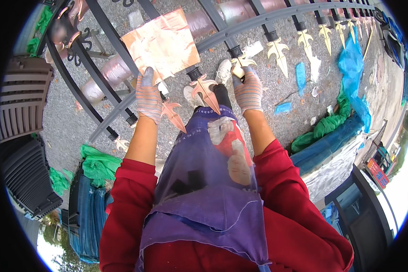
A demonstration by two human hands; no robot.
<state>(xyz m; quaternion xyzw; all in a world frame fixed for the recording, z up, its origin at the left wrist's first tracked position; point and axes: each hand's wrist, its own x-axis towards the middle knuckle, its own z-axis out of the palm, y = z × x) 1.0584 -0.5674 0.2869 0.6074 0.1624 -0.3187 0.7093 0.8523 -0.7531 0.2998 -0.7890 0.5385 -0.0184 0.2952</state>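
My left hand (148,99), in a striped glove with a grey thumb, grips the lower edge of a square sheet (161,43) smeared with copper-orange paint. Under that sheet run the bars of a black metal fence panel (211,41). Close to this hand are two copper-coloured spear finials: one (173,115) right beside it, another (206,92) farther right. My gloved right hand (248,93) pinches a small pale-yellow block, perhaps a sponge (238,71), just below a gold spear finial (243,60). Whether the block touches that finial I cannot tell.
More gold finials (278,51) line the fence toward the right. Plastic-wrapped rolls (115,72) lie under the panel. Stacked dark panels (25,99) stand at the left. Green plastic (326,127) and blue sheeting (351,68) lie at the right on grey ground (276,88) with scraps.
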